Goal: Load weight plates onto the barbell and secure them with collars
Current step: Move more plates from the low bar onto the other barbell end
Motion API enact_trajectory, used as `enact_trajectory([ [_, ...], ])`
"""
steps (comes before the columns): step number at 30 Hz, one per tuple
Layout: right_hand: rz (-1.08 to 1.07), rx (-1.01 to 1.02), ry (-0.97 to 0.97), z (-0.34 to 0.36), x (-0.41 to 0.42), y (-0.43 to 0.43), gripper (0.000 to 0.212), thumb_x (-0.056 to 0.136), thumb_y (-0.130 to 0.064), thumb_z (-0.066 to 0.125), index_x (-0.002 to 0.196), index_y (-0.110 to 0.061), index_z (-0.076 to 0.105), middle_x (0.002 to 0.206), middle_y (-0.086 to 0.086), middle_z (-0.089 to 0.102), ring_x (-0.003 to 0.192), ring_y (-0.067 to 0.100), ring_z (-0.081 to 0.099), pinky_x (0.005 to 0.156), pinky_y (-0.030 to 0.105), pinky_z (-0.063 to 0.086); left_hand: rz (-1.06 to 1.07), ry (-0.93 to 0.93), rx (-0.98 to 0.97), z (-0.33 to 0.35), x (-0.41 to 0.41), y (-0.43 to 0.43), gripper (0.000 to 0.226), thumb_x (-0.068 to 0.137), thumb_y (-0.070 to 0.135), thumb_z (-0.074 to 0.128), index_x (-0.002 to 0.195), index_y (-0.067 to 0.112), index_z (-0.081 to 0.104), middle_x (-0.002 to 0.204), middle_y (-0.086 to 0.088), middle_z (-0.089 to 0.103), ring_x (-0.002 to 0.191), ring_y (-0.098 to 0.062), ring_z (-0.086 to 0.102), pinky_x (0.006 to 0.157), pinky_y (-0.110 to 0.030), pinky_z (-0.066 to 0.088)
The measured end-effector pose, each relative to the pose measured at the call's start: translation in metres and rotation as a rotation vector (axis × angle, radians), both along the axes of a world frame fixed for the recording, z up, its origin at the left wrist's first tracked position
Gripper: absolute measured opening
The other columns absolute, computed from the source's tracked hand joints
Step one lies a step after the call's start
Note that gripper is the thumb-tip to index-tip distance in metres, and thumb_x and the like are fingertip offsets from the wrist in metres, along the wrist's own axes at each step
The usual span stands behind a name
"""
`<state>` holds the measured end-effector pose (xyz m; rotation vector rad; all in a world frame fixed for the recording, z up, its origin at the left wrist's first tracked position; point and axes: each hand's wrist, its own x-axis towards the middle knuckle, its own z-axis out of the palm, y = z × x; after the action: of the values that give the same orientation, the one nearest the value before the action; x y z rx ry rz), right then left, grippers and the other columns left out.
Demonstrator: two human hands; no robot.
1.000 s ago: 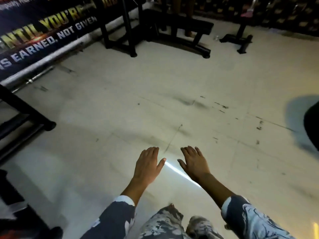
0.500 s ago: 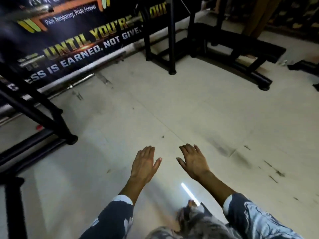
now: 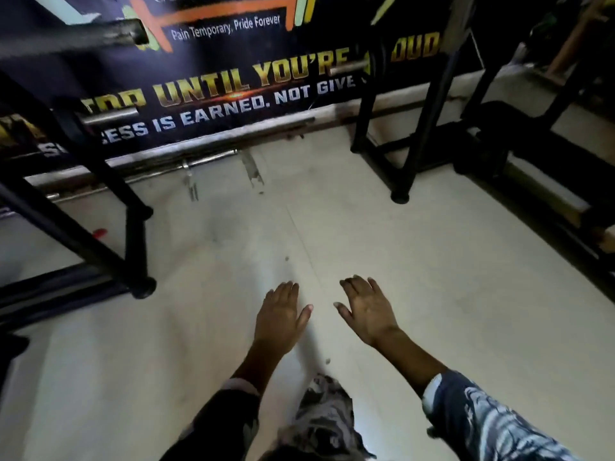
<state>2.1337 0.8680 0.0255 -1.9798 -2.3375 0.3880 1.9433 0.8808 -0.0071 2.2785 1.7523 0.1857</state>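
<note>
Head camera looks down past both arms at a pale floor [image 3: 449, 277]. Nearest, the left hand [image 3: 281, 319] and right hand [image 3: 369, 316] are held out side by side, palms down, fingers straight and slightly spread, thumbs pointing at each other. Neither has hold of anything. To the near left a black rack foot [image 3: 143, 289] stands on the floor, with a small red object [image 3: 99, 233] beyond it. Farther off, a loose bar [image 3: 209, 158] lies along the base of the wall under a printed banner [image 3: 233, 94]. One bare barbell sleeve [image 3: 109, 115] sticks out from the left rack, and a second sleeve end [image 3: 347, 67] shows right of centre beside something dark that may be a plate; it is too dim to say. A bench [image 3: 519, 124] sits at the far right. No loose weight plates or collars can be made out, so loading looks not yet begun on the bare sleeve. Likely trouble from here: a foot could catch the rack foot or roll on the loose bar while a plate is carried, since both lie low in poor light. A blurred dark bar end [image 3: 100, 36] at the upper left seems close to head height and could be struck. Loading one side heavily first could tip the barbell off its supports.
</note>
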Motion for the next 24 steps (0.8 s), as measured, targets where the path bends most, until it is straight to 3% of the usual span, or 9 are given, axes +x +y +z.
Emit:
enact_trajectory([
  [7, 0.076, 0.057, 0.036, 0.015, 0.028, 0.214, 0.049, 0.099, -0.035, 0.034, 0.141, -0.010, 0.030, 0.146, 0.008, 0.038, 0.141, 0.019, 0.024, 0.118, 0.034, 0.004, 0.120, -0.019, 0.029, 0.024, 0.028, 0.187, 0.060, 0.095, 0.045, 0.043, 0.140, 0.006, 0.035, 0.146, -0.013, 0.040, 0.138, -0.024, 0.032, 0.115, -0.035, 0.018],
  [15, 0.310, 0.050, 0.012, 0.012, 0.033, 0.473, 0.051, 0.099, -0.035, 0.035, 0.140, -0.006, 0.031, 0.145, 0.012, 0.039, 0.139, 0.020, 0.027, 0.117, 0.036, 0.009, 0.357, 0.000, 0.059, 0.027, 0.041, 0.408, 0.059, 0.096, 0.044, 0.043, 0.140, 0.005, 0.035, 0.146, -0.014, 0.040, 0.137, -0.026, 0.033, 0.114, -0.037, 0.020],
  [24, 0.631, -0.010, -0.038, 0.007, -0.041, 0.695, 0.050, 0.098, -0.035, 0.039, 0.139, -0.007, 0.033, 0.144, 0.011, 0.041, 0.136, 0.021, 0.031, 0.116, 0.035, 0.013, 0.649, -0.010, 0.039, 0.033, 0.000, 0.579, 0.057, 0.097, 0.044, 0.040, 0.138, 0.005, 0.037, 0.142, -0.015, 0.045, 0.131, -0.028, 0.039, 0.111, -0.037, 0.024],
])
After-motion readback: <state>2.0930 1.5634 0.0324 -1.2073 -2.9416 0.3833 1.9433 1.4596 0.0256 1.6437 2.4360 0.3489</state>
